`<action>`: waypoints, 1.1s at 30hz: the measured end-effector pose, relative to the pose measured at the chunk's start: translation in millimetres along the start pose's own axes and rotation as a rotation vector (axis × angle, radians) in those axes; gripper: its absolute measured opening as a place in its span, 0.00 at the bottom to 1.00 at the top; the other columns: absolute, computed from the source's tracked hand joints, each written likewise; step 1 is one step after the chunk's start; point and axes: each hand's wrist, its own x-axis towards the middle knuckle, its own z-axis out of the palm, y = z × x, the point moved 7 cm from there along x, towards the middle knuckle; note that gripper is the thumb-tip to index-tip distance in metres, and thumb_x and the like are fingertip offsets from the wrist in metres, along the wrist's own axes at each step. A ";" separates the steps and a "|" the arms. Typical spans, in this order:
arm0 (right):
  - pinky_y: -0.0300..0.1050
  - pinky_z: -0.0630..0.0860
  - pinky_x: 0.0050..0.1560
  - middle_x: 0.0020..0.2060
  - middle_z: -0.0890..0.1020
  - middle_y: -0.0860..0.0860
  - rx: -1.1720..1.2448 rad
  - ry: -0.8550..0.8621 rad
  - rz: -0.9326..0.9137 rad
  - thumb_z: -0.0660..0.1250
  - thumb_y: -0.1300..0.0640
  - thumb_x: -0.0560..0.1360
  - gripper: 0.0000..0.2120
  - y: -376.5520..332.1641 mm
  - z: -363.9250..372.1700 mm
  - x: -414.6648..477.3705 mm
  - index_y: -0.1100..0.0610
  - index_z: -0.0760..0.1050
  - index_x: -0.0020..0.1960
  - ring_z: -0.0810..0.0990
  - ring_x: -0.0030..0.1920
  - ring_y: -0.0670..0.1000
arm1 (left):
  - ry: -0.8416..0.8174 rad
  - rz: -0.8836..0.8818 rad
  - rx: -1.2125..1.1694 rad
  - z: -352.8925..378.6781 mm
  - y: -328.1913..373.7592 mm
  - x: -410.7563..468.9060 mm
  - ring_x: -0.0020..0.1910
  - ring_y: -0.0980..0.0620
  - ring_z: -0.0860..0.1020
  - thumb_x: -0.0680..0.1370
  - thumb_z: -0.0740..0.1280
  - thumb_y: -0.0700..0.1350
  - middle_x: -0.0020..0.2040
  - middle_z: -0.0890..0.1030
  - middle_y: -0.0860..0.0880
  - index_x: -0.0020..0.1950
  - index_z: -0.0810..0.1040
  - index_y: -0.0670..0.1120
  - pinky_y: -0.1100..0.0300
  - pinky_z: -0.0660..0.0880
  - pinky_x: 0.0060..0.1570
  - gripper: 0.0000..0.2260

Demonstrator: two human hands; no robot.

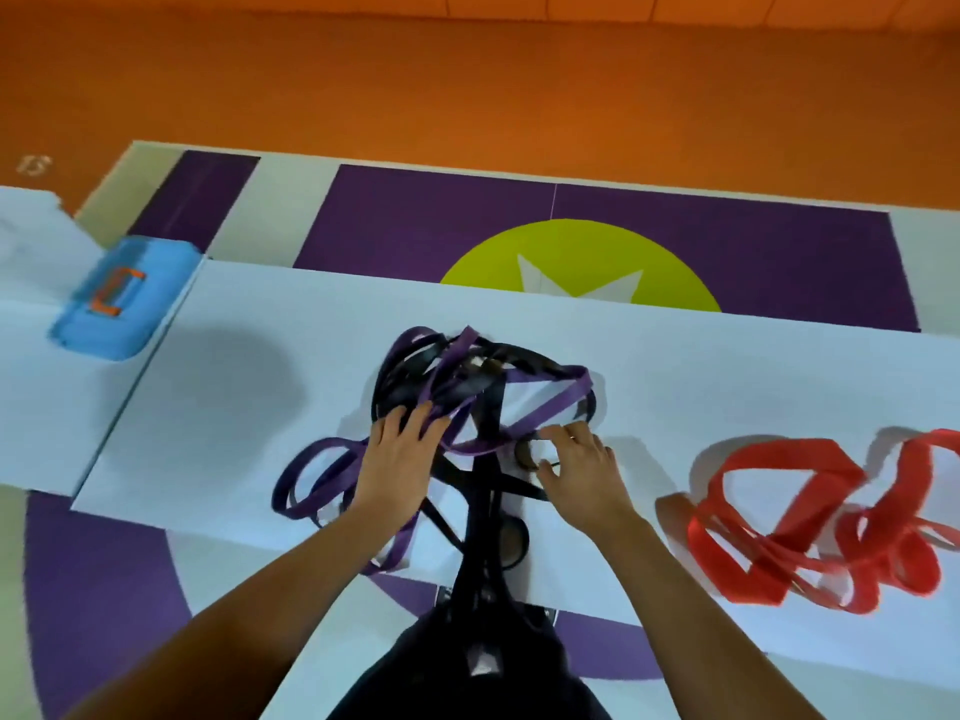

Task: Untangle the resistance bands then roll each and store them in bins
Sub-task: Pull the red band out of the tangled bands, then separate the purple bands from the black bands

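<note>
Soft, stretchy purple band (571,398) under the left hand's (400,459) flat fingers looks best lifted by its nine-o'clock loop; right hand's (576,459) grasp unclear.

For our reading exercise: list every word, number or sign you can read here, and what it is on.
"15": pale, blurred digits on the orange floor, far left.
Blue bin: an orange bracket-like mark, not clearly a letter.
Nothing else legible.
</note>
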 end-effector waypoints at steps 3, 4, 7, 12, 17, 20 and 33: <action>0.53 0.72 0.63 0.62 0.74 0.54 0.005 -0.043 -0.048 0.65 0.56 0.78 0.18 -28.5 14.8 10.7 0.51 0.73 0.68 0.76 0.63 0.58 | -0.056 0.010 0.051 11.6 -32.2 3.4 0.68 0.37 0.71 0.75 0.69 0.36 0.76 0.66 0.43 0.76 0.68 0.51 0.45 0.70 0.67 0.31; 0.53 0.72 0.64 0.63 0.74 0.54 0.006 -0.054 -0.057 0.65 0.55 0.79 0.19 -36.4 19.9 12.8 0.51 0.73 0.69 0.76 0.63 0.58 | -0.064 0.015 0.059 13.1 -38.5 4.9 0.64 0.38 0.73 0.74 0.71 0.37 0.73 0.68 0.42 0.74 0.71 0.52 0.46 0.73 0.64 0.30; 0.54 0.72 0.65 0.64 0.74 0.52 0.019 -0.076 -0.077 0.64 0.53 0.80 0.18 -53.7 32.8 15.2 0.50 0.74 0.69 0.76 0.63 0.57 | -0.037 0.027 0.001 11.3 -45.9 9.3 0.58 0.41 0.74 0.76 0.71 0.42 0.68 0.71 0.43 0.67 0.77 0.51 0.48 0.74 0.60 0.19; 0.54 0.72 0.65 0.62 0.74 0.52 0.004 -0.068 -0.065 0.65 0.52 0.79 0.16 -63.3 35.2 23.4 0.49 0.75 0.67 0.77 0.61 0.58 | -0.066 0.001 -0.116 8.9 -51.9 15.0 0.62 0.40 0.73 0.79 0.67 0.48 0.71 0.65 0.43 0.62 0.76 0.49 0.48 0.71 0.65 0.12; 0.55 0.72 0.65 0.61 0.75 0.53 -0.025 -0.087 -0.038 0.65 0.54 0.79 0.18 -72.8 30.0 20.4 0.49 0.74 0.68 0.77 0.61 0.58 | -0.121 0.079 -0.269 -0.9 -49.6 12.5 0.57 0.45 0.77 0.81 0.64 0.42 0.61 0.75 0.48 0.57 0.74 0.48 0.52 0.73 0.60 0.06; 0.56 0.72 0.66 0.63 0.74 0.53 0.001 -0.022 -0.039 0.68 0.52 0.76 0.25 -81.7 11.8 25.8 0.48 0.70 0.72 0.76 0.62 0.60 | -0.019 0.015 -0.729 -44.1 -48.5 23.3 0.50 0.51 0.80 0.81 0.67 0.42 0.51 0.80 0.50 0.53 0.73 0.49 0.53 0.77 0.55 0.04; 0.49 0.79 0.50 0.46 0.83 0.51 0.627 0.185 -0.006 0.75 0.42 0.71 0.20 -111.3 -85.5 59.9 0.41 0.72 0.60 0.83 0.49 0.53 | -0.041 0.029 -1.907 -221.2 -0.5 42.9 0.57 0.39 0.84 0.82 0.66 0.37 0.53 0.84 0.40 0.50 0.73 0.43 0.44 0.79 0.62 0.04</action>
